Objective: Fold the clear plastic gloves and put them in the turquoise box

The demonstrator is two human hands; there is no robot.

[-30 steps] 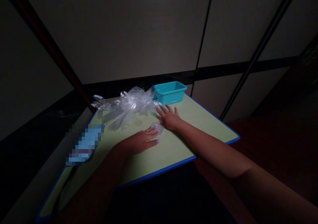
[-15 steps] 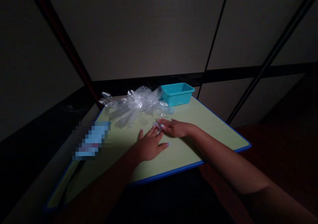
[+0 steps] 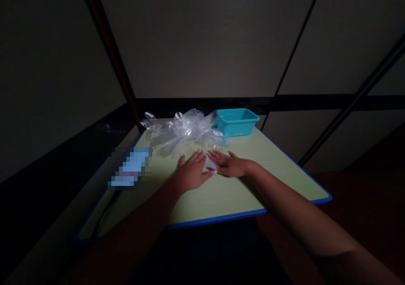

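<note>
Small, whitish, translucent piece of thin plastic (image 3: 209,162): where, exactly?

– On the pale yellow-green desk with blue edging (image 3: 278,175), between the left hand (image 3: 192,173) and the right hand (image 3: 232,167), with edges partly hidden by fingers from both sides.

– And just changed?

– Half a second ago, mostly covered by the right fingers, with the left fingertips at the near side. Now visible in the gap, with thumbs close together nearer the body and fingertips close together beyond.

– Meaning what for the handling?

– Probably steadied from two sides now rather than covered from one; only a judgement.

– Gripping at all?

– Not visibly. Palms down, unclenched, fingers stretched out on left and right alike. Too dim to tell about any light pinch at the edges.

– And around?

– Just past the fingertips, a crumpled, glove-like heap of clear plastic (image 3: 186,131); beside that, at the right end, an open, rectangular turquoise tub (image 3: 237,129). Off to the left, a pixelated light-blue object (image 3: 133,167), details unreadable.
</note>
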